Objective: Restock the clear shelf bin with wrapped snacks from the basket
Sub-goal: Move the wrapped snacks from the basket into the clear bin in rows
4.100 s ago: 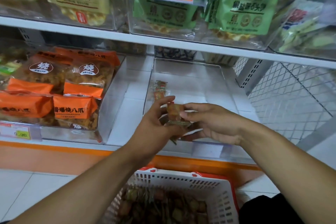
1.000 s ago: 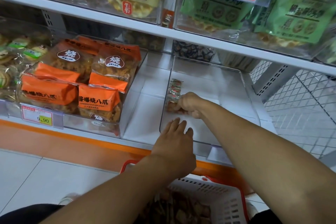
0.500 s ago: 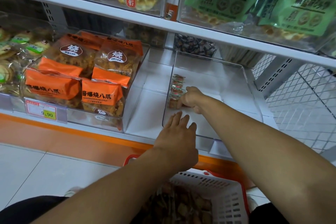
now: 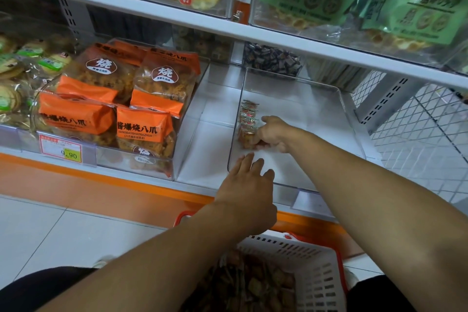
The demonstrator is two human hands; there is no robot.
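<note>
Barely begun: your right hand (image 4: 272, 134) is gripping snack (image 4: 249, 139), extending short row (image 4: 248, 115) along clear bin (image 4: 316, 121) left wall; left hand (image 4: 247, 185) hovering, fingers straight; basket (image 4: 316, 266) looking full.

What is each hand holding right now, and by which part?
The right hand grips a wrapped snack by its near end, at the row along the bin's left wall. The left hand holds nothing, fingers straight over the bin's front edge.
</note>
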